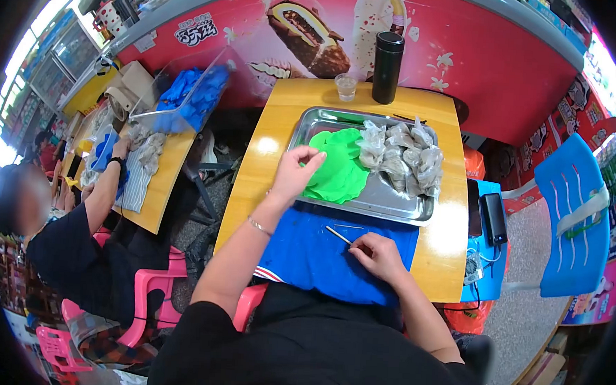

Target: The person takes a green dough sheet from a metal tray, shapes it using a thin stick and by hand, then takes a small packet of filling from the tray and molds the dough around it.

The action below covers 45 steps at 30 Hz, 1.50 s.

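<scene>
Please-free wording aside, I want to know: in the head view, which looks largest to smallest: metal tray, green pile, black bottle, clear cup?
1. metal tray
2. green pile
3. black bottle
4. clear cup

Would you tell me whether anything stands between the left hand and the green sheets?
Nothing visible does: the left hand is at the green sheets, and the greyish bundles lie to their right in the metal tray.
</scene>
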Available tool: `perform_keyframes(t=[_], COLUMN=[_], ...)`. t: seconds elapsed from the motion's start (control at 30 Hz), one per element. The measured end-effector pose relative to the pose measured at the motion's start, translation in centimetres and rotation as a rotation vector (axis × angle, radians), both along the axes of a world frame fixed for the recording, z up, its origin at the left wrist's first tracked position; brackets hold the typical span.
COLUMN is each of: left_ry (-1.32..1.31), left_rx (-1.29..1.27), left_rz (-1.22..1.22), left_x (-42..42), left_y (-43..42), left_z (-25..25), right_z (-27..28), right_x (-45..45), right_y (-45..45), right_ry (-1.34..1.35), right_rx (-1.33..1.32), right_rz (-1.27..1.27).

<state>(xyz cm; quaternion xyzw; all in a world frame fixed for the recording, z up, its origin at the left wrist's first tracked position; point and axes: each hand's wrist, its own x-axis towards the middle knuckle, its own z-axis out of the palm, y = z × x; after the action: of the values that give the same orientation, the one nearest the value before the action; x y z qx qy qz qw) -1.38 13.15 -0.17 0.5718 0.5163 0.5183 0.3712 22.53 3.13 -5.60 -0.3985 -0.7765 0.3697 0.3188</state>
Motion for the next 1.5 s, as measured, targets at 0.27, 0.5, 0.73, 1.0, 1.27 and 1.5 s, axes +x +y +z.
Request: perform_keyframes(t=[0.27, 0.5, 0.73, 1.0, 1.27, 1.5], left_ry=[-0.76, -0.766, -0.587, -0.612, -0.724, 0.02], left_rx=[-0.328, -0.341, -0.199, -0.225, -0.335, 0.168], left_rz=[-0.068, -0.141, -0.133, -0.149, -0.216, 0.075], left_x=[5.4, 6.8, 5.9, 6.0, 5.8, 6.1], left_y=[-9.8, -13.2, -13.5, -13.6, -14.1, -14.6], left_z=[0.9, 0.6, -0.1, 0.0, -0.4, -0.3], right_z=[7.4, 7.4, 6.0, 5.0, 4.4, 4.1], right_x=[-1.3, -2.5, -2.0, -1.7, -1.7, -1.6], right_y=[-1.7, -2.5, -3.2, -2.9, -2.9, -3.0], right_ry=[0.187, 0.032, 0.387, 0.626, 0.66, 0.498], right_rx=[0.302, 0.311, -0.212, -0.432, -0.488, -0.37], right_rz=[-0.293, -0.23, -0.287, -0.23, -0.208, -0.317])
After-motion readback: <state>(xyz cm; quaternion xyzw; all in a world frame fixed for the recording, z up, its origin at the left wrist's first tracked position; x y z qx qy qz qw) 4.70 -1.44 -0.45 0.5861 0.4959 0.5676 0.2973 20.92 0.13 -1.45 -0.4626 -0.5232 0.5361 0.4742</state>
